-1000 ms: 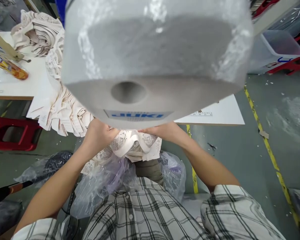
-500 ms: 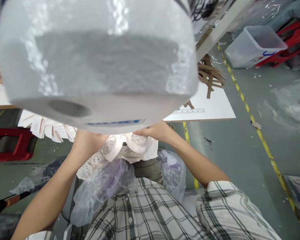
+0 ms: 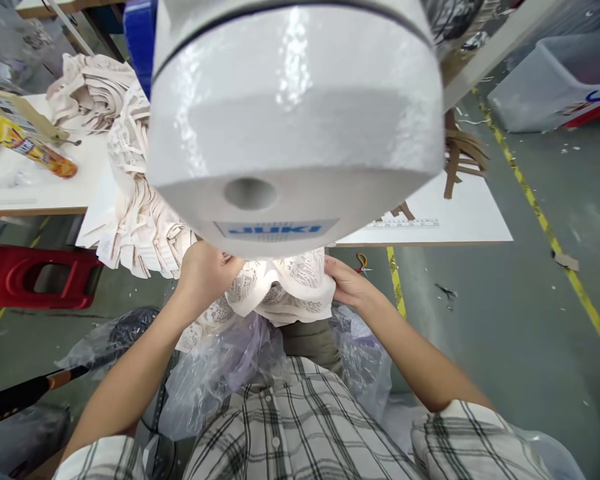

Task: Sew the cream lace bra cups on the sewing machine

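A white lace bra (image 3: 307, 291) lies under the head of a white sewing machine (image 3: 300, 133) marked JUKI, its lace cups and smooth bands showing below the machine's lower edge. My left hand (image 3: 205, 273) is closed at the bra's left side, thumb and fingers pinched together near the machine. At the opposite side my right hand (image 3: 349, 283) grips the edge of the cloth between thumb and fingers. The needle area is hidden behind the machine head. More lace (image 3: 215, 317) trails down to the left, over a clear plastic bag (image 3: 215, 373) on my lap.
Left on the white table (image 3: 97, 193) lie stacked cream pieces (image 3: 145, 230) and a yellow-orange packet (image 3: 35, 147). Brown strips (image 3: 463, 157) lie at the right. Yellow-handled snippers (image 3: 363, 262) show beyond the table edge. A red stool (image 3: 40, 293) stands left, a clear bin (image 3: 535, 93) far right.
The camera view has shifted, uncovering more of the table at left. My right hand has moved from the bra's top, by the machine, down to its right edge. My left hand stays at the left side.
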The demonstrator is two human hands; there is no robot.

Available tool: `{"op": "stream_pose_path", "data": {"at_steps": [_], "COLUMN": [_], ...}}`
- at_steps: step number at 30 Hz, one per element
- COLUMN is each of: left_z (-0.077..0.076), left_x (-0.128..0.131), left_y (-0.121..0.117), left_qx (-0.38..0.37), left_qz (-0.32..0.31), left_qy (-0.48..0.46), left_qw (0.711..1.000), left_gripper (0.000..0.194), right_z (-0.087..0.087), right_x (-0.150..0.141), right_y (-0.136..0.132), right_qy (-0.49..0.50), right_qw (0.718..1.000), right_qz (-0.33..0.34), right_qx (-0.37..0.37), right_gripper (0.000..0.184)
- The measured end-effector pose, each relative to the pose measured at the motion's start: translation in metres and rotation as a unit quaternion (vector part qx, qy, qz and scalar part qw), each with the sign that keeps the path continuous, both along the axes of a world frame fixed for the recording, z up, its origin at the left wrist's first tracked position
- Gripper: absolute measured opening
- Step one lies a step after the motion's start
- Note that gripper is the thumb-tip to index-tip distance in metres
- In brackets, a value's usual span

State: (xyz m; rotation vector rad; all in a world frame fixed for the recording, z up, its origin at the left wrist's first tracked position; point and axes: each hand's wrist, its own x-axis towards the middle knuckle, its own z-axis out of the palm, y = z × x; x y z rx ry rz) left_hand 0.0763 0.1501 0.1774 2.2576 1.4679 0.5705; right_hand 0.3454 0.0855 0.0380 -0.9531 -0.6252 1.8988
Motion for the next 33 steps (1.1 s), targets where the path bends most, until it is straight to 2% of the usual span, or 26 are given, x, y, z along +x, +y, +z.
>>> {"op": "stream_pose_path", "data": {"at_steps": [2, 4, 7, 9, 12, 14, 15, 16, 18, 20, 21, 22, 24, 26, 29, 31, 33], "left_z": [0.002, 0.002, 0.000, -0.003, -0.004, -0.002, 0.000, 0.002, 0.007, 0.011, 0.012, 0.012, 0.010, 0.006, -0.002, -0.007, -0.011], "left_x": [0.002, 0.003, -0.002, -0.009, -0.017, -0.016, -0.013, -0.009, 0.002, 0.011, 0.013, 0.013, 0.008, 0.002, 0.001, 0.005, 0.011], "left_y": [-0.003, -0.004, -0.004, -0.003, -0.009, -0.023, -0.033, -0.044, -0.066, -0.080, -0.083, -0.082, -0.074, -0.062, -0.044, -0.034, -0.026], "left_qx": [-0.008, -0.010, -0.005, 0.004, 0.041, 0.108, 0.150, 0.192, 0.233, 0.188, 0.133, 0.061, -0.082, -0.161, -0.127, -0.088, -0.064], "left_qz": [-0.003, -0.003, -0.007, -0.012, -0.002, 0.015, 0.008, -0.017, -0.118, -0.222, -0.246, -0.244, -0.183, -0.101, -0.001, 0.052, 0.078], "left_qy": [0.011, 0.013, 0.003, 0.000, 0.003, -0.009, -0.025, -0.050, -0.096, -0.098, -0.080, -0.056, -0.031, -0.053, -0.101, -0.106, -0.113], "left_qw": [1.000, 1.000, 1.000, 1.000, 0.999, 0.994, 0.988, 0.980, 0.961, 0.952, 0.957, 0.966, 0.979, 0.980, 0.987, 0.989, 0.989], "left_gripper": [0.046, 0.047, 0.043, 0.035, 0.014, 0.008, 0.010, 0.015, 0.030, 0.046, 0.047, 0.042, 0.027, 0.030, 0.026, 0.024, 0.025], "right_z": [0.005, 0.011, 0.022, 0.030, 0.045, 0.059, 0.067, 0.076, 0.096, 0.114, 0.121, 0.126, 0.130, 0.127, 0.117, 0.110, 0.106], "right_x": [0.002, 0.004, 0.008, 0.013, 0.018, 0.016, 0.012, 0.005, -0.014, -0.033, -0.041, -0.046, -0.050, -0.048, -0.043, -0.043, -0.044], "right_y": [0.000, -0.001, -0.001, -0.001, -0.004, -0.009, -0.013, -0.018, -0.027, -0.032, -0.034, -0.033, -0.029, -0.022, -0.009, 0.001, 0.010], "right_qy": [-0.020, -0.047, -0.093, -0.123, -0.161, -0.182, -0.191, -0.198, -0.203, -0.195, -0.202, -0.220, -0.289, -0.383, -0.484, -0.494, -0.482], "right_qw": [0.999, 0.997, 0.993, 0.985, 0.964, 0.952, 0.952, 0.957, 0.955, 0.915, 0.891, 0.875, 0.861, 0.844, 0.814, 0.818, 0.832], "right_qz": [-0.048, -0.063, -0.079, -0.118, -0.212, -0.238, -0.219, -0.169, 0.007, 0.179, 0.226, 0.241, 0.212, 0.152, 0.060, 0.030, 0.020], "right_qx": [-0.004, -0.006, -0.002, 0.005, 0.031, 0.069, 0.094, 0.127, 0.216, 0.305, 0.337, 0.357, 0.362, 0.344, 0.315, 0.294, 0.275], "right_gripper": [0.046, 0.042, 0.042, 0.044, 0.045, 0.044, 0.043, 0.042, 0.037, 0.031, 0.030, 0.031, 0.036, 0.037, 0.039, 0.043, 0.045]}}
